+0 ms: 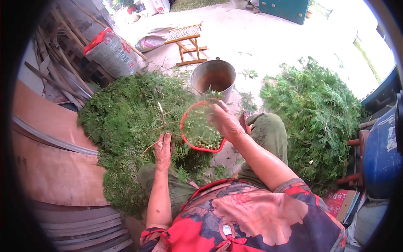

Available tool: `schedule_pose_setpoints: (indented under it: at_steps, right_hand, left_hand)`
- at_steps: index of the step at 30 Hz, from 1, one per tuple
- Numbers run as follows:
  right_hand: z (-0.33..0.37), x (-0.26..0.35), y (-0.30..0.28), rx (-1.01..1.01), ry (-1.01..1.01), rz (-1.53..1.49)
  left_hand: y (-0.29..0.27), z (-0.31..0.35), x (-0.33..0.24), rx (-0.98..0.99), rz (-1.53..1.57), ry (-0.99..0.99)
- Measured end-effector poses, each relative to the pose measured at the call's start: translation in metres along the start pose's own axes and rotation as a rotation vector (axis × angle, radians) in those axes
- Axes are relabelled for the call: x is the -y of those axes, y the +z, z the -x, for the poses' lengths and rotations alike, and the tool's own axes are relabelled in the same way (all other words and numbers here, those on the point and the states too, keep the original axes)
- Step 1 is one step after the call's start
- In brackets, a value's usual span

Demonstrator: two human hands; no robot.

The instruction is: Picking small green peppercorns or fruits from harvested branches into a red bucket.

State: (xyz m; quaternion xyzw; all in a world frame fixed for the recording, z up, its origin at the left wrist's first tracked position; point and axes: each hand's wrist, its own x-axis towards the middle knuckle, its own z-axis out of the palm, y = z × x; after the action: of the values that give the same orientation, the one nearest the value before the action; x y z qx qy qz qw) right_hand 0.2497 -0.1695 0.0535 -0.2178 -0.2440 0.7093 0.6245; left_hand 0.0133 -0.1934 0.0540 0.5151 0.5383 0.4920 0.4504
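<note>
Branch (163,120) held in left hand (163,152), we seem mid-picking; whether blurred right hand (226,122) grips, we cannot tell; next likely needs red-rimmed container (205,149) beneath.

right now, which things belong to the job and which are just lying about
Seemingly in the job:
twig in the left hand
red-rimmed container by the right hand
left leafy pile
right leafy pile
perhaps the metal bucket

Just lying about, apparently:
wooden stool
grey sack
blue drum

1 red-rimmed basket (208,150), 1 folding stool (183,33)
</note>
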Motion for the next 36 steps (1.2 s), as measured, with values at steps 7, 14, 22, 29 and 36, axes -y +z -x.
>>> schedule_pose_setpoints:
  at_steps: [7, 14, 22, 29, 36]
  right_hand:
    - [0.013, 0.002, 0.022, -0.102, 0.062, 0.235]
    - [-0.029, -0.013, 0.010, -0.354, 0.103, 0.435]
    - [-0.085, -0.037, -0.030, -0.332, 0.014, 0.753]
    - [-0.071, -0.030, -0.051, -0.058, 0.079, 0.996]
    - [0.042, -0.001, 0.040, 0.755, 0.392, 1.064]
  left_hand:
    - [-0.026, 0.039, -0.020, -0.076, -0.066, 0.030]
    - [-0.032, 0.092, -0.046, -0.029, -0.536, 0.224]
    - [-0.082, 0.133, -0.063, -0.270, -0.513, 0.011]
    - [-0.098, 0.134, -0.058, -0.250, -0.217, -0.149]
    - [-0.038, 0.081, -0.037, 0.414, -0.489, 0.057]
